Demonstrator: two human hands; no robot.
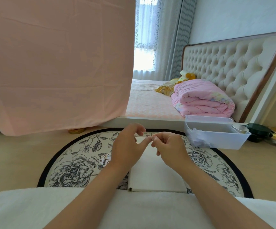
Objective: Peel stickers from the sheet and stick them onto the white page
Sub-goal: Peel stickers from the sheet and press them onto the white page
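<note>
**Sticker lifted, not yet placed**

You are working over the round flowered rug (pixel 77 162) on the floor. The white page (pixel 152 171) lies down its middle, running from the near edge toward the far edge. All of it that shows is bare, so I judge you are early in the task. A clear plastic bin (pixel 220 139) sits at the rug's far right edge, well apart from the page.

Both hands hang above the far end of the page. Your right hand (pixel 168 147) pinches a small sticker (pixel 150 138) between thumb and forefinger. Your left hand (pixel 127 149) has its fingers loosely curled and raised, with only the thumb tip reaching the sticker. The sticker sheet (pixel 105 160) lies just left of the page, mostly hidden under your left wrist.

The step in hand looks like carrying over after the peel. Next, lower the sticker flat onto a bare patch and press it down. Keep it clear of the page's edges, and mind it does not fold onto itself. You have open room toward you, while the bin crowds the far right.
</note>
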